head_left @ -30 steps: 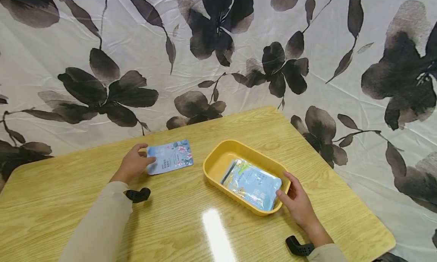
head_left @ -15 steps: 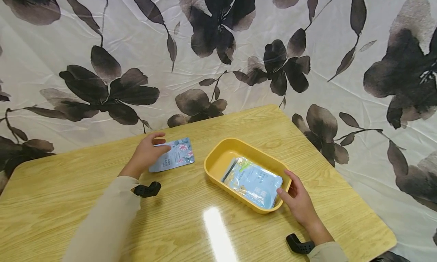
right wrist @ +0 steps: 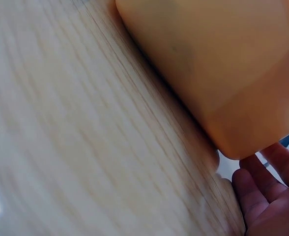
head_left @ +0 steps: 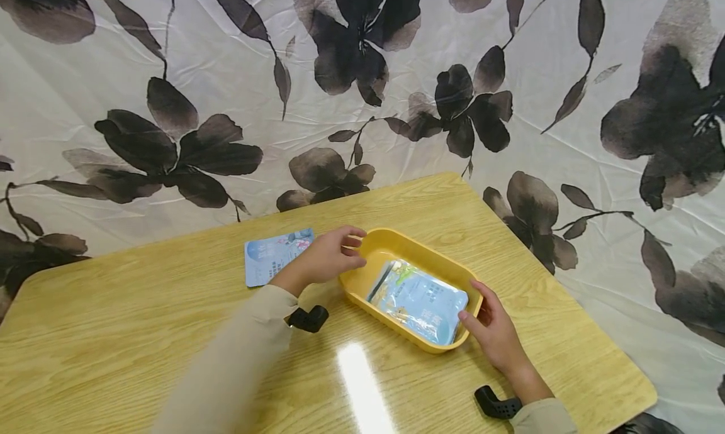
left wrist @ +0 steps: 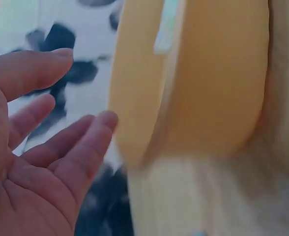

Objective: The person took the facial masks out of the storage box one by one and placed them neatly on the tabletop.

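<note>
A yellow plastic basin [head_left: 375, 253] with rounded corners stands on the table, holding shiny light-blue flat packets [head_left: 423, 305] at its right part. My left hand [head_left: 330, 255] hovers at the basin's left end with nothing in it, fingers loosely bent. In the left wrist view its fingertips are right beside the basin's rim, thumb apart. My right hand [head_left: 497, 333] grips the right end, thumb over the rim and fingers along the outer wall. A blue floral packet [head_left: 263, 258] lies flat on the table, partly hidden behind my left hand and wrist.
The wood-grain table [head_left: 141, 333] has its far edge against a white curtain [head_left: 238, 75] with dark flowers. Black wrist devices [head_left: 308, 319] sit on both wrists. A bright light reflection lies on the tabletop in front of the basin.
My left hand has moved right, away from the floral packet, to the basin's left end. The packet stays on the table. My right hand keeps its grip on the basin.
</note>
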`<state>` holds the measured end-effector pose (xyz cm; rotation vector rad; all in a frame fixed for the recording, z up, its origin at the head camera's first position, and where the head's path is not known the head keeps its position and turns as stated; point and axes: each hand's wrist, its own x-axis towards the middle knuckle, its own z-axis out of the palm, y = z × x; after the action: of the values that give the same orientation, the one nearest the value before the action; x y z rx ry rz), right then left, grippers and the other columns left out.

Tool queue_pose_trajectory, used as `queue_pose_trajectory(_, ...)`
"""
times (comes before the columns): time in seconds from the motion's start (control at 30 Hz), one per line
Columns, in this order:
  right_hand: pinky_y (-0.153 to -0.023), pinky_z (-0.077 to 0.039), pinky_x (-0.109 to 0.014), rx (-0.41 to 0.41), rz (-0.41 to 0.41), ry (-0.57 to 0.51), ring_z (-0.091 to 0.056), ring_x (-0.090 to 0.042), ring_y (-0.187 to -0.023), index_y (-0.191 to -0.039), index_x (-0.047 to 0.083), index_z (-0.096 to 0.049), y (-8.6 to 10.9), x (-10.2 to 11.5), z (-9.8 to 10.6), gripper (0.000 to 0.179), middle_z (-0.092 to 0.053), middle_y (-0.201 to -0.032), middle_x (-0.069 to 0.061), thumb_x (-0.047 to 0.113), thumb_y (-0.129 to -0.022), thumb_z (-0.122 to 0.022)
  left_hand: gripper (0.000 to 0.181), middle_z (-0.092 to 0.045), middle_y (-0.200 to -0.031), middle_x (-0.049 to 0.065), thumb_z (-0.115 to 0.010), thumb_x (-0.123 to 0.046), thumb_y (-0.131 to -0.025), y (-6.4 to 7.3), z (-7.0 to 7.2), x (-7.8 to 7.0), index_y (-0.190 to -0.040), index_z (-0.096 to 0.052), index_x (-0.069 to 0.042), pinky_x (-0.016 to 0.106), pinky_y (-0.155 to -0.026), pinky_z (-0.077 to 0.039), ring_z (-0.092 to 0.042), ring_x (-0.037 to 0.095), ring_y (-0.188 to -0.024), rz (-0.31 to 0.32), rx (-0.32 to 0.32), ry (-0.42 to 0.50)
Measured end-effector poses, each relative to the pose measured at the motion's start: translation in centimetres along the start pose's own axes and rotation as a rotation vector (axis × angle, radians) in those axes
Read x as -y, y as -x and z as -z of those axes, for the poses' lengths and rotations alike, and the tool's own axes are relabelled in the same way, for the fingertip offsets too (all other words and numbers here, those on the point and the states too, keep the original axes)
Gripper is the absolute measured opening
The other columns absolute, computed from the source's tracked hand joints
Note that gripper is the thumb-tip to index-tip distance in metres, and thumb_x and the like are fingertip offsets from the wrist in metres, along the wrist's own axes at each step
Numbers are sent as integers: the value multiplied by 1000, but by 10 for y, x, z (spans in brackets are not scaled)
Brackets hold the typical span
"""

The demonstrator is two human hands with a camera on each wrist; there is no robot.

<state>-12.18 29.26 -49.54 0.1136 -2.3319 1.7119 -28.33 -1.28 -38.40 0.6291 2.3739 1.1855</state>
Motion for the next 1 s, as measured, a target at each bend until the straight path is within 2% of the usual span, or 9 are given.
queue_pose_trajectory(0.17, -92, -42, -11, 4, -2, -9, -52, -1, -113, -150, -5, -33, 0, -1, 1, 59, -43, -142, -34, 0, -97, -60, 57, -48, -147, 19, -71, -10, -94, -12, -33, -10, -146, -48, -8, 41, -98, -50, -57, 31, -124, 4, 121, -18)
queue_pose_trajectory(0.27, -92, -42, -12, 5, -3, -13, -53, -1, -113, -150, -4, -34, -1, -2, 1, 59, -44, -142, -34, 0, -97, -61, 58, -51, -143, 18, -72, -7, -92, -17, -46, -11, -145, -49, -9, 40, -96, -50, -57, 31, -123, 31, 159, -36)
queue_pose_trajectory(0.37, -92, -43, -12, 7, -9, -10, -53, -4, -113, -150, -4, -34, -1, -2, 2, 60, -44, -142, -33, 1, -97, -61, 56, -59, -134, 16, -74, -7, -91, -21, -55, -10, -142, -52, -10, 38, -93, -52, -58, 29, -121, 62, 162, -89)
queue_pose_trajectory(0.5, -93, -42, -12, 10, -16, -5, -54, -22, -119, -150, -3, -34, -2, -1, 3, 60, -44, -143, -32, 2, -97, -61, 55, -65, -122, 11, -75, -9, -91, -24, -59, -10, -141, -53, -11, 36, -86, -54, -61, 27, -114, 99, 151, -150)
queue_pose_trajectory(0.6, -93, -41, -11, 14, -19, -11, -51, -38, -122, -150, -4, -33, -4, 0, 3, 60, -43, -144, -32, 2, -98, -61, 57, -66, -114, 9, -76, -9, -90, -25, -59, -10, -141, -52, -11, 34, -80, -54, -62, 24, -103, 119, 138, -172)
queue_pose_trajectory(0.67, -93, -41, -11, 20, -22, -14, -49, -43, -123, -150, -4, -32, -4, 0, 3, 60, -42, -144, -33, 2, -98, -61, 58, -66, -108, 7, -77, -9, -89, -26, -59, -10, -141, -52, -12, 33, -76, -53, -62, 22, -95, 130, 128, -181)
queue_pose_trajectory(0.87, -93, -40, -10, 27, -40, -2, -50, -43, -123, -151, -4, -31, -4, 0, 4, 61, -43, -144, -32, 4, -98, -61, 52, -66, -104, 5, -77, -9, -89, -24, -60, -11, -136, -55, -12, 30, -72, -53, -62, 19, -89, 144, 116, -166)
queue_pose_trajectory(1.0, -92, -42, -12, 21, -45, 1, -54, -35, -119, -151, -3, -32, -2, -2, 4, 60, -46, -141, -31, 4, -98, -61, 47, -64, -102, 4, -77, -9, -89, -23, -61, -10, -131, -57, -11, 30, -72, -52, -61, 20, -88, 131, 118, -153)
